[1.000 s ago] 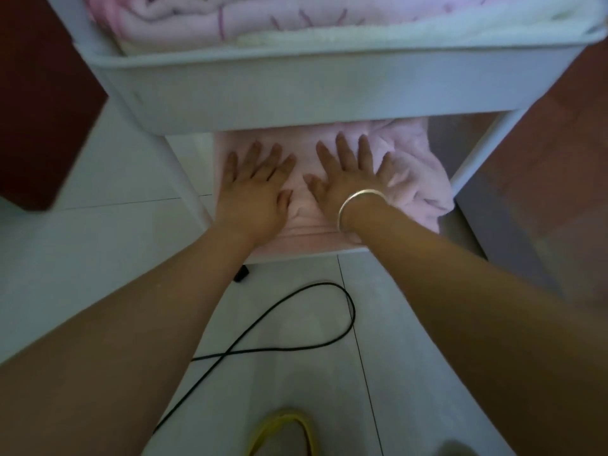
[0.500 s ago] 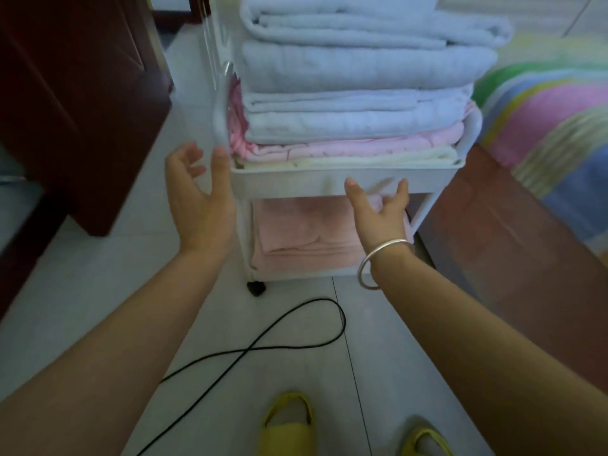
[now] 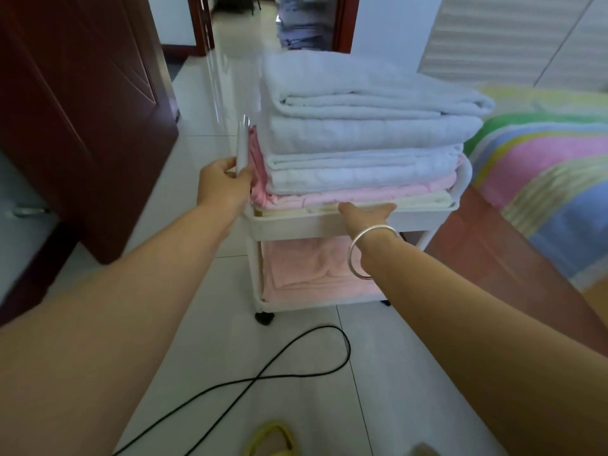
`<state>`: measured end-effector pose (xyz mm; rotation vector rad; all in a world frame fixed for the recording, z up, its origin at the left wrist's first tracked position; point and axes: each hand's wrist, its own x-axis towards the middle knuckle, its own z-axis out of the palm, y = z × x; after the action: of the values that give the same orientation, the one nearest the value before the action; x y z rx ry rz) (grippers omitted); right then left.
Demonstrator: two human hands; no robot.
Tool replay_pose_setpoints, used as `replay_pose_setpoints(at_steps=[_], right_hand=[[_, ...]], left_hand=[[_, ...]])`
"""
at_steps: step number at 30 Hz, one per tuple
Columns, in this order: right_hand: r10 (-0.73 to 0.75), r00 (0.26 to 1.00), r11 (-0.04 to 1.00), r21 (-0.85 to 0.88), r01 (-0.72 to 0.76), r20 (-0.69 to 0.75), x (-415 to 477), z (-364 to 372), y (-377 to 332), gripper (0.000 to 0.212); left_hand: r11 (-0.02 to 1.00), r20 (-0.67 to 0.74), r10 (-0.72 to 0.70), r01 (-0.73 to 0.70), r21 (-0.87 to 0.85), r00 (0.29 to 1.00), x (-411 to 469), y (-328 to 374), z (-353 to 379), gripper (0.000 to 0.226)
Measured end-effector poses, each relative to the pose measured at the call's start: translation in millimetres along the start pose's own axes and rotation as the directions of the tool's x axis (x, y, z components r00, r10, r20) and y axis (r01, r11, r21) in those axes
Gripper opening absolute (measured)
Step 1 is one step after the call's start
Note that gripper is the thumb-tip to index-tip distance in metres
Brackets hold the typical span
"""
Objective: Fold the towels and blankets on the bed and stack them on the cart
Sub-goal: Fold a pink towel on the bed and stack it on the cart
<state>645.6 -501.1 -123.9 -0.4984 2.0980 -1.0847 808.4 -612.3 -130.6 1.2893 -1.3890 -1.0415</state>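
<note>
Folded towels and blankets [image 3: 362, 136] are stacked on the top tray of the white cart [image 3: 296, 225], white ones above pink and cream. A pink towel [image 3: 306, 268] is laid on the lower shelf. The cart's upright side handle [image 3: 242, 143] is gripped by the left hand [image 3: 223, 184], fingers curled around it. The right hand [image 3: 367, 210] is set against the tray's front rim; whether its fingers hook over the edge cannot be told. The striped bed [image 3: 543, 179] is seen just right of the cart.
</note>
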Motion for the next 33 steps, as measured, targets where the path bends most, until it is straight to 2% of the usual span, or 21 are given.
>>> replay_pose_setpoints(at_steps=[5,14,20,22,25,29,30,33], right_hand=[[-0.027,0.998,0.999,-0.02,0.029,0.065,-19,1,4,0.111],[-0.094,0.935,0.986,-0.098,0.135,0.343,-85,47,3,0.1],[-0.129,0.875,0.96,-0.162,0.228,0.466,-136,99,0,0.096],[-0.14,0.865,0.961,-0.145,0.236,0.482,-147,118,1,0.096],[-0.152,0.849,0.956,-0.142,0.256,0.506,-165,146,1,0.097],[-0.152,0.824,0.955,-0.134,0.265,0.545,-179,186,-6,0.098],[-0.153,0.811,0.957,-0.121,0.265,0.565,-184,195,-9,0.096],[-0.153,0.779,0.961,-0.094,0.262,0.608,-198,220,-22,0.095]], left_hand=[[0.999,-0.041,-0.032,0.031,-0.038,0.999,-13,-1,-19,0.015],[0.998,-0.19,-0.058,0.05,-0.045,0.98,-53,-17,-134,0.03],[0.982,-0.319,-0.173,0.189,0.019,0.932,-88,-29,-223,0.036],[0.975,-0.351,-0.212,0.222,-0.01,0.912,-100,-29,-247,0.037],[0.958,-0.413,-0.274,0.286,-0.035,0.868,-120,-25,-275,0.049],[0.946,-0.436,-0.307,0.323,-0.04,0.846,-142,-25,-311,0.075],[0.94,-0.435,-0.323,0.337,-0.047,0.841,-147,-26,-323,0.073],[0.927,-0.417,-0.358,0.373,-0.049,0.836,-156,-29,-347,0.042]])
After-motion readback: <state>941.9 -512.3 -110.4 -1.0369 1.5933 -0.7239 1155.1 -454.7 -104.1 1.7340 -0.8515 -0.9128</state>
